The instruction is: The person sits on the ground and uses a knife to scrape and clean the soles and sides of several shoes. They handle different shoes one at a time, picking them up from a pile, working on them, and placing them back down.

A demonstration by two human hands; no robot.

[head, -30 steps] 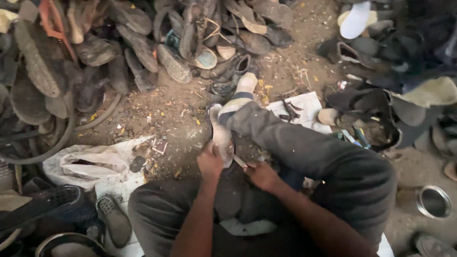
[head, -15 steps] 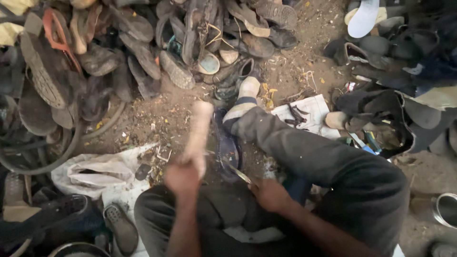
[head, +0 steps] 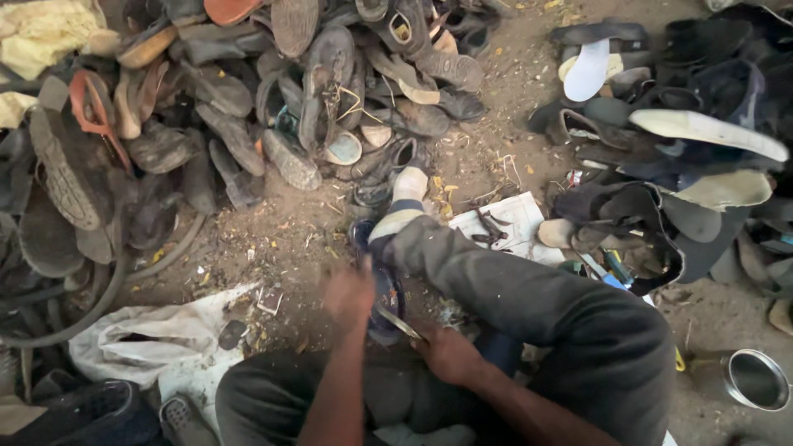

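My left hand (head: 350,294) is blurred by motion and hovers over a dark blue shoe (head: 385,291) that lies on the ground against my outstretched leg (head: 496,285). Nothing shows in this hand, and its fingers look spread. Just right of it, my right hand (head: 446,352) grips a small metal blade (head: 398,322) that points up-left toward the shoe. My foot in a pale sock (head: 408,188) points toward the shoe heap.
A big heap of worn shoes and soles (head: 248,116) fills the far left, with more footwear (head: 677,165) at the right. A paper sheet with dark tools (head: 504,227) lies beside my leg. A white bag (head: 157,339) sits left, a metal bowl (head: 756,380) right.
My left hand held a pale sole, lifted it up half a second ago, and is now back down by the dark shoe without it. The right hand stayed in place with the blade.
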